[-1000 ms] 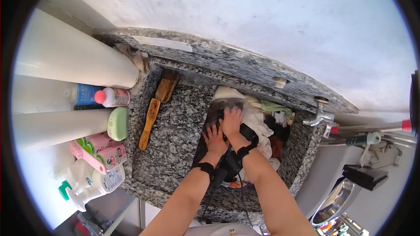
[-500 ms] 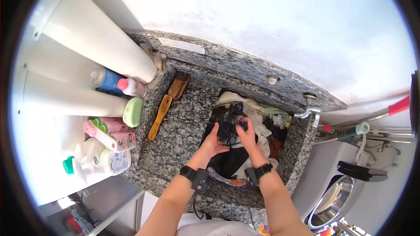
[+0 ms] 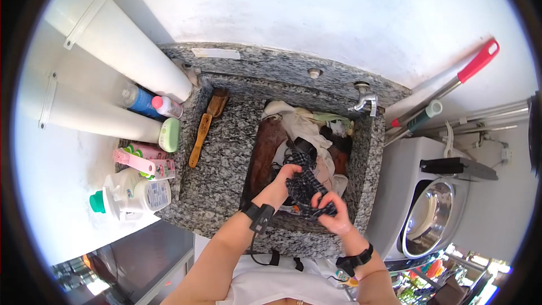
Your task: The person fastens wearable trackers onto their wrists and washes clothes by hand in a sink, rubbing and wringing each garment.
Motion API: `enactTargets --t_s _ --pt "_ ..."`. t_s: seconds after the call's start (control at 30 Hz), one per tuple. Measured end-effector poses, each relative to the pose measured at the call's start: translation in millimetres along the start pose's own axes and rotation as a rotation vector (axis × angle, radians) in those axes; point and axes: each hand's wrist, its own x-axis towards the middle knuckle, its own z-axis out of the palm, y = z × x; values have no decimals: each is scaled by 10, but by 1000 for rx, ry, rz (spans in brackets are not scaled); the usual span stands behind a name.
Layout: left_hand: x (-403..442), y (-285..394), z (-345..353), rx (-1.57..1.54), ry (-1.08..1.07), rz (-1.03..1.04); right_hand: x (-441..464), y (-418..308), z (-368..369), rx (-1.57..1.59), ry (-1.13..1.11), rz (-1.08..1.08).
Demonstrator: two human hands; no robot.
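Observation:
A dark checked garment [image 3: 305,183] stretches between my two hands over the granite sink [image 3: 220,192]. My left hand [image 3: 278,187] is closed on its left side. Lower on the right, my right hand [image 3: 334,214] has the other end of the cloth in its fingers. Beneath and behind it lies a heap of pale cloth [image 3: 299,124], with black and brown pieces among it. A reddish-brown surface [image 3: 268,147] shows to the left of the heap. What kind of garment I hold I cannot make out.
A wooden-handled brush [image 3: 202,135] lies along the sink's left side. Bottles, a green soap box [image 3: 169,135] and a detergent jug [image 3: 132,195] stand on the left ledge. The tap [image 3: 364,100] juts out at back right. Beside the sink is a front-loading washing machine [image 3: 406,164].
Both hands have moved toward me with the dark garment, which now hangs unbunched between them. A reddish-brown surface is uncovered at the left of the heap. The view has shifted right.

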Motion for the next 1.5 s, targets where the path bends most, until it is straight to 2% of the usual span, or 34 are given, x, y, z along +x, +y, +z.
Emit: enactTargets --t_s 0.03,0.07,0.13,0.2,0.27,0.33,0.37,0.4,0.47,0.5,0.53,0.57,0.6,0.63,0.67,0.7,0.73,0.8,0.87,0.9,0.93,1.03,1.07,1.13,1.2,1.27,1.3,1.33,1.37,1.4,1.43,1.47,1.5 --pt "-88 195 231 -10 33 -240 30 -41 -85 9 84 -20" --pt "-265 220 488 -3 36 -255 88 -87 -165 19 170 -35" --pt "-557 202 856 115 143 -136 336 -56 -348 68 366 -51" --pt "-653 203 893 152 133 -153 609 112 -612 -649 338 -103" --pt "-860 310 995 348 111 -230 891 637 -619 -382 264 19" --pt "-903 428 827 399 109 -280 1143 517 -426 -364 40 -76" --pt "-940 491 788 390 79 -264 1248 665 -434 -157 -121 -32" --pt "-979 569 724 382 52 -248 1271 653 -399 -149 -118 -37" --pt "-939 753 326 373 27 -281 1281 609 -310 146 -369 361" --pt "-988 836 202 833 -318 271 1248 874 -421 -50 -363 589" --pt "-1049 847 103 851 -400 359 1207 1002 -480 -49 -364 587" --pt "-1111 858 6 862 -482 450 1171 1091 -516 -75 -352 673" --pt "-1173 869 -94 867 -563 540 1169 955 -510 -77 -383 701" --pt "-1371 892 174 737 -292 432 1170 787 -489 -80 -415 728" --pt "-1332 972 174 475 -218 172 1127 733 -408 -78 -418 730" --pt "-1291 1052 173 184 -82 -48 1053 728 -300 101 -187 671" --pt "-1271 1013 172 179 -79 -47 963 754 -209 277 44 606" --pt "-1156 851 221 266 65 -34 875 925 -2 562 72 602" --pt "-1067 602 177 207 97 5 877 776 492 115 447 525" --pt "-1049 502 196 189 81 17 856 794 574 -204 425 471" --pt "-1044 427 195 169 68 24 830 794 570 -204 430 476" --pt "-982 351 112 219 137 4 752 704 522 -538 343 159" --pt "-969 320 95 216 134 0 716 638 482 -542 345 162" --pt "-1013 294 172 124 135 -51 674 395 399 -1236 196 -37" --pt "-1052 285 255 47 106 -90 611 384 201 -1233 165 18" --pt "-1086 279 388 -32 73 -129 549 707 -10 -577 373 196" --pt "-1119 257 473 -77 20 -148 511 1238 -93 -224 517 280" --pt "-1116 230 525 -122 -34 -167 484 1181 -44 -225 524 280" --pt "-1054 170 470 -38 -145 -180 453 1132 33 281 460 327" --pt "-1034 124 531 -31 -148 -189 462 1029 111 786 373 351" --pt "-1022 71 625 -306 -270 -337 501 906 173 786 378 343" --pt "-1012 3 680 -588 -385 -483 543 788 238 930 271 241" --pt "-953 -70 612 -710 -483 -529 595 659 296 1071 158 136"
